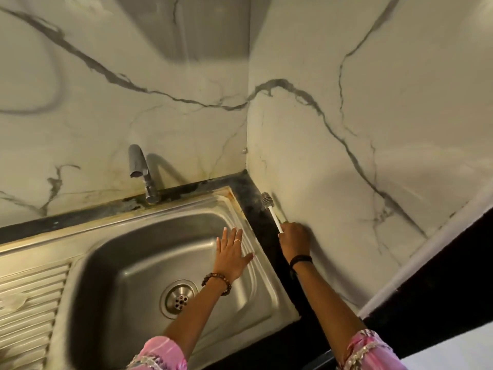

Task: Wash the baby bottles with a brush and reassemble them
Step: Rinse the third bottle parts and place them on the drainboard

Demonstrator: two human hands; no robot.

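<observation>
Right hand (pixel 294 236) grips the brush (pixel 271 210) at the counter's back right corner; left hand (pixel 231 256) hovers flat over the sink (pixel 80 236). Brush fetched; bottles needed next.

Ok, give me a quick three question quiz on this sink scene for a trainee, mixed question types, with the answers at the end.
1. True or false: a baby bottle stands in the sink.
2. Which hand holds the brush? A) left B) right C) neither
3. Fill in: the left hand is spread ____ above the basin, holding nothing.

Key
1. False; no bottle shows anywhere.
2. B; the right hand grips the white handle beside the wall.
3. Open.
</observation>
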